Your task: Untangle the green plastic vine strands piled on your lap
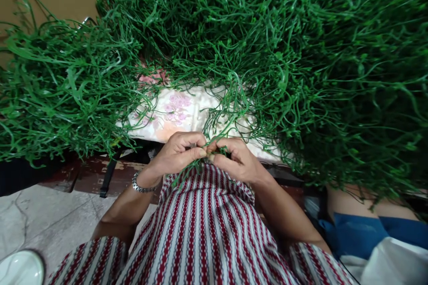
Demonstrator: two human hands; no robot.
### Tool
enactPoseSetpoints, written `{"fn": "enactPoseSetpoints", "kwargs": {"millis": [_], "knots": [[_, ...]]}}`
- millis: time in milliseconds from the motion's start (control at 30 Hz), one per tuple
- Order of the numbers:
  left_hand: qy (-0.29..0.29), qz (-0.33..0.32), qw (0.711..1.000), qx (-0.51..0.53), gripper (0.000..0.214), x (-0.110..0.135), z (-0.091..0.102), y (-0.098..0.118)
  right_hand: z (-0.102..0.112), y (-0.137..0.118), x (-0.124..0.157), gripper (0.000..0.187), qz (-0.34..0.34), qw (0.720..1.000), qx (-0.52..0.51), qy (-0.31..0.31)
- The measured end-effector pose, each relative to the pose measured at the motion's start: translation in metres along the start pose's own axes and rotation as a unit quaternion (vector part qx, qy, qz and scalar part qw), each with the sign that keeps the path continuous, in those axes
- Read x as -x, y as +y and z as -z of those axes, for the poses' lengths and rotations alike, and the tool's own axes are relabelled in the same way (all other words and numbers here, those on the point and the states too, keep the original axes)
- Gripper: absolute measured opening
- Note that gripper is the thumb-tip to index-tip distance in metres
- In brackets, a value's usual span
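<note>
My left hand (pixel 179 151) and my right hand (pixel 234 160) meet just above my lap, fingers curled in a pinch around thin green stems (pixel 219 136) that trail up toward the heap. A metal bracelet (pixel 140 185) circles my left wrist. A large heap of green stalks (pixel 284 53) fills the upper and right part of the view, spread over a floral cloth (pixel 177 113). A smaller pile of the same greens (pixel 56 93) lies at the left. My lap is covered by red-and-white striped fabric (pixel 203 231).
The cloth lies on a low dark wooden platform (pixel 90 176). Grey stone floor (pixel 43 218) shows at lower left, with a white bowl (pixel 20 269) at the corner. Another person's leg and blue garment (pixel 361 227) are at lower right.
</note>
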State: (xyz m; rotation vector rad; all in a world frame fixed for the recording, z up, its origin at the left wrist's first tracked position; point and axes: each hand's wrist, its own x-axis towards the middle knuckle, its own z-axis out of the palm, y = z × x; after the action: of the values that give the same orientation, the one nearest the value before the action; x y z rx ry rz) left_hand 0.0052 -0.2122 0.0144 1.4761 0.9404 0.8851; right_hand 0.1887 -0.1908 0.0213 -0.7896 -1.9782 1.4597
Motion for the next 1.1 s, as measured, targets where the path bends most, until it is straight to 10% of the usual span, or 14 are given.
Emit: {"fn": "enactPoseSetpoints", "kwargs": {"millis": [333,633,833,1100], "knots": [[-0.060,0.042,0.964,0.257,0.022,0.004,0.006,-0.008,0.011,0.016,-0.005,0.028,-0.014,0.922,-0.323,-0.214],[0.136,-0.015,0.976,0.172,0.019,-0.006,-0.002,-0.006,-0.001,0.006,0.001,0.018,-0.048,0.979,-0.196,0.042],[0.230,-0.051,0.969,0.073,0.020,-0.007,-0.020,-0.012,-0.022,0.016,-0.003,0.030,-0.068,0.987,-0.096,0.108],[0.142,0.005,0.979,0.149,0.025,-0.009,-0.016,-0.012,-0.021,0.021,-0.002,0.028,-0.068,0.984,-0.143,0.085]]}}
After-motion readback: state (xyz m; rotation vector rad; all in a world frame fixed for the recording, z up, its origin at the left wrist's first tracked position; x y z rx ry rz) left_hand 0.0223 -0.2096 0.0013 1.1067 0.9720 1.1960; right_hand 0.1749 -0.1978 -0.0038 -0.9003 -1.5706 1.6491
